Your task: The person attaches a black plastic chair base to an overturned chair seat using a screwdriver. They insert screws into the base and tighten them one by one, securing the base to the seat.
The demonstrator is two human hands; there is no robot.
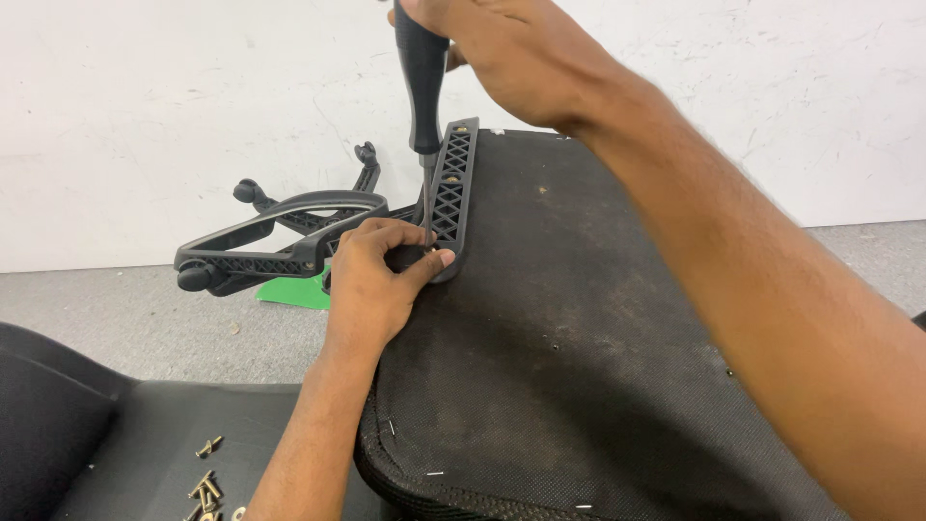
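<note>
A person's right hand [526, 58] is wrapped tight around the black handle of a screwdriver [422, 87], held upright with its thin shaft pointing straight down. The tip meets a screw [431, 253] at the near end of a black lattice armrest bracket [453, 188], which lies flat along the left edge of an upturned chair seat [579, 328]. The left hand [376, 280] rests on that same edge, fingers [410, 246] curled and pinched close around the screw and the shaft's lower end; whether they grip the screw itself or only steady it cannot be told. A second brass screw head [462, 126] shows at the far end of the bracket.

The seat's underside is black fabric, dusty and scuffed, with staples along its near rim. The curved armrest [280, 236] attached to the bracket juts out to the left, over the grey floor [145, 318]. Behind it lies a black wheeled chair base [318, 207], close to the white wall [145, 96], with a scrap of green paper [294, 291] beneath.

At lower left, a black chair back [116, 434] lies flat, with several loose brass screws [206, 482] scattered on it near the left forearm.
</note>
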